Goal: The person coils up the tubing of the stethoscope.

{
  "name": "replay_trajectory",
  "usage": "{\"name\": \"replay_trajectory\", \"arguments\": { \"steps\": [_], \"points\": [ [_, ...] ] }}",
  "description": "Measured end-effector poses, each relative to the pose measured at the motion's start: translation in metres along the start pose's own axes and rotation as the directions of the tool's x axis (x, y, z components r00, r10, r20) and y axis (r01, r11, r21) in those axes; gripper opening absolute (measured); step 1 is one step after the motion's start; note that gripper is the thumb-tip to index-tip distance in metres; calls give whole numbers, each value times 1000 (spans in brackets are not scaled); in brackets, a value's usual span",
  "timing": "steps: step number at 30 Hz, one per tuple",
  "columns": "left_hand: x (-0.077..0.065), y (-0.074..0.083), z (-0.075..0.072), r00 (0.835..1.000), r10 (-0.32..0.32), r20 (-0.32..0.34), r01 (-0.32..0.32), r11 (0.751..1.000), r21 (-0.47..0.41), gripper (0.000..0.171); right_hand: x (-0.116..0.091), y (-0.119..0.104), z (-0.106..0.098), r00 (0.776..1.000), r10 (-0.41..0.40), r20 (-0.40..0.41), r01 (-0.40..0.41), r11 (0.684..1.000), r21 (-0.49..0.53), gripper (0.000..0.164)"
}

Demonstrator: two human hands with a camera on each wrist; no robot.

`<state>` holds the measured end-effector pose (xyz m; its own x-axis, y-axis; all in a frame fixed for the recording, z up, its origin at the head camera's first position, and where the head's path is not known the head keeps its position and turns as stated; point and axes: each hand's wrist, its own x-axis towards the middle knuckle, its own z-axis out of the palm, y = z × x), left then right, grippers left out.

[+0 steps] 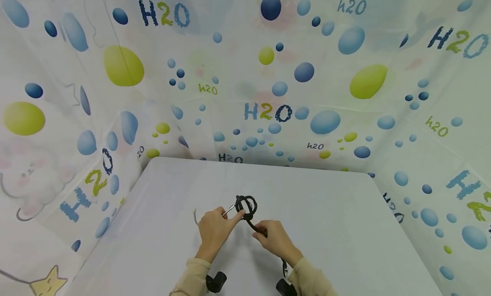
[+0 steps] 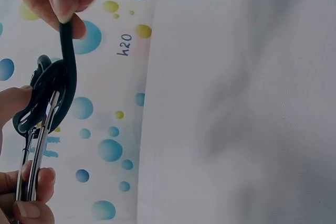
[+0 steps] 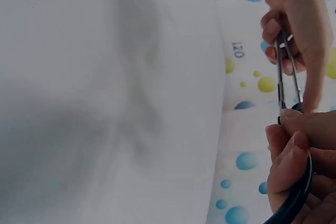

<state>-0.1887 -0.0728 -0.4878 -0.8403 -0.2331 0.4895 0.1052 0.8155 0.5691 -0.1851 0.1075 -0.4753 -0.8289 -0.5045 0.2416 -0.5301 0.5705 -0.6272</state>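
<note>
A stethoscope is held up above the table between both hands. Its dark tubing point(image 1: 247, 207) is wound into a bunched loop beside the left thumb. My left hand point(image 1: 215, 228) grips the metal ear tubes point(image 2: 35, 166), its thumb pressing the coiled tubing. One curved ear tube end point(image 1: 195, 217) pokes out to the left of that hand. With thumb and fingers my right hand point(image 1: 277, 240) pinches the tubing just right of the coil. More tubing point(image 3: 294, 203) runs down from the right hand's fingers, and a length point(image 1: 284, 268) hangs below near the wrist; its end is hard to make out.
A white table point(image 1: 184, 181) lies below the hands. Behind and at the sides hangs a pale curtain point(image 1: 238, 66) printed with bubbles and H2O lettering. Black wrist cameras point(image 1: 216, 282) sit at both sleeves.
</note>
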Motion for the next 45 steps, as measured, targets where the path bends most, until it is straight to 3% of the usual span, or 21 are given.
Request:
{"name": "replay_trajectory", "arguments": {
  "steps": [4,7,10,13,18,22,25,30,36,45],
  "points": [
    [-1,-1,2,1000,26,1,-26,998,49,57,-1,-6,-2,998,-52,29,56,986,-156,8],
    [-4,1,4,998,65,18,-66,992,110,58,0,-11,-5,992,-108,71,126,929,-349,7],
    [-8,3,4,992,104,73,-115,979,169,60,4,-13,-12,981,-136,140,183,890,-419,6],
    [-12,5,3,975,160,153,-187,965,182,61,8,-12,-22,970,-143,196,206,914,-351,9],
    [-16,8,-2,936,251,248,-297,939,171,57,16,0,-35,961,-151,231,182,975,-123,27],
    [-15,11,-6,912,296,284,-345,928,143,56,20,10,-40,945,-148,290,135,989,65,31],
    [-15,10,-8,892,321,318,-365,926,90,56,21,14,-43,929,-159,333,116,983,144,31],
    [-17,4,-7,871,360,334,-372,928,-29,54,22,12,-48,906,-186,379,118,974,194,31],
    [-17,1,-12,854,400,333,-361,916,-175,36,23,12,-51,910,-195,365,128,971,200,26],
    [-14,1,-16,823,427,373,-388,904,-179,27,23,12,-52,922,-169,349,86,967,241,26]
  ]
}}
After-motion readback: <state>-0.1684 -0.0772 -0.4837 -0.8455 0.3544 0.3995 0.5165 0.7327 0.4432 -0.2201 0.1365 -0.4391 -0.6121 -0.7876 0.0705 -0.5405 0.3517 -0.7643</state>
